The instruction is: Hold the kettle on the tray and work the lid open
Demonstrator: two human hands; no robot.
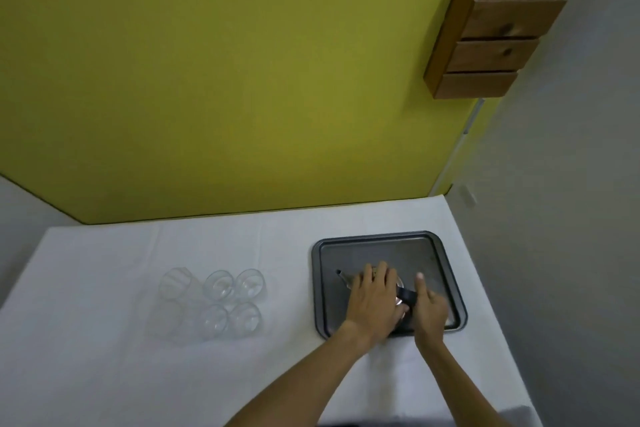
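So both hands are on a small glass teapot (372, 291) sitting in the dark metal tray (446, 274) on the right side of the worktop (121, 374). The left hand (372, 302) lies over the top of the pot, fingers (381, 274) spread and curved round the body, so most of it is hidden; only the little spout (341, 274) pokes out to the left. The right hand (429, 310) is at the black handle (407, 295), fingers wrapped on it as far as I can tell, with one finger pointing straight toward the far edge.

Over to the left, well apart from the tray, there's a cluster of clear glass cups (221, 302) standing on the white cloth. Yellow wall (225, 80) behind, wooden drawer unit (495, 45) mounted top right.

My read: this looks like the step of getting a two-handed hold on the pot while it rests in the tray. Next move would call for a steady, level lift, since glass is slippery and the spout side is unsupported. Watch the tray rim on the way out.
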